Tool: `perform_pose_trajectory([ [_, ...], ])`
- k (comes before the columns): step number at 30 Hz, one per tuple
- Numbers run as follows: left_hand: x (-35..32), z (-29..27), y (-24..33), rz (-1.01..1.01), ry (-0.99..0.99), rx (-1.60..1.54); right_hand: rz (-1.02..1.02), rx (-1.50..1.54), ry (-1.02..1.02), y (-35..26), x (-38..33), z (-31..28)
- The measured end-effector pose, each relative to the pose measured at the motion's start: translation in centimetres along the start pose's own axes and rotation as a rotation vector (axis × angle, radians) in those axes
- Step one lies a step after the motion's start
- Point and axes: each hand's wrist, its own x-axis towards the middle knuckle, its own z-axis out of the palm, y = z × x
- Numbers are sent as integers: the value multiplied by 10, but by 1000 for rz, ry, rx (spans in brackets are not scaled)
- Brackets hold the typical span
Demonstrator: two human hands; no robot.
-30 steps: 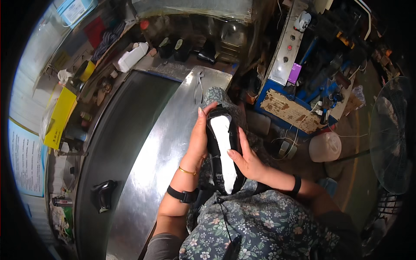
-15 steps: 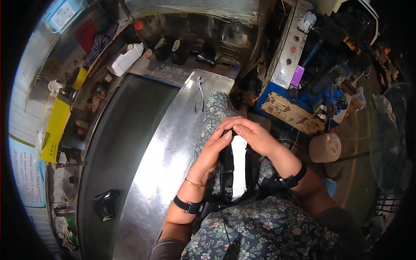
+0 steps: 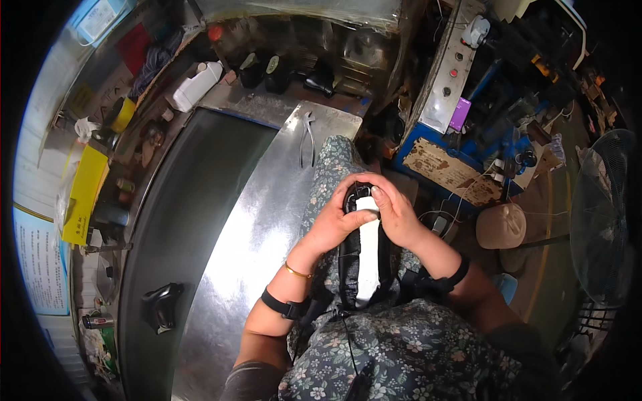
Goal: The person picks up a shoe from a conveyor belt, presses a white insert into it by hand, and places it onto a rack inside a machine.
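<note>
On my lap lies a black shoe upper [image 3: 347,267], bottom side up, with a long white insole [image 3: 368,264] showing along its middle. Its far, rounded end sits between both palms. My left hand [image 3: 336,219] wraps that end from the left, its thumb lying across the white surface. From the other side my right hand [image 3: 396,215] grips it, thumb tip pressing near the insole's far end. The fingers of both hands meet around the far rim and are partly hidden. Beyond my hands, metal pincers [image 3: 307,140] rest on the steel worktop [image 3: 234,234].
Left of the worktop runs a dark conveyor belt [image 3: 194,187] with another black shoe [image 3: 161,307] on it. Several black shoes [image 3: 275,75] and a white jug [image 3: 196,87] stand at the back. A machine with a control panel [image 3: 449,73] and a fan [image 3: 603,214] are right.
My hands have shifted from covering the shoe's far end to gripping its sides, so that end now shows. My left thumb has moved onto the white insole.
</note>
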Motion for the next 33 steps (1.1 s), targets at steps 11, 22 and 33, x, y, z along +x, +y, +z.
perform_pose_trajectory([
  [11, -7, 50, 35, 99, 55, 485, 178, 766, -257, 4, -11, -60],
  [22, 33, 15, -4, -40, 96, 55, 1083, 897, 425, -70, -114, -97],
  [33, 79, -189, -152, 132, 342, 1335, 407, 1063, 435, 121, 73, -115],
])
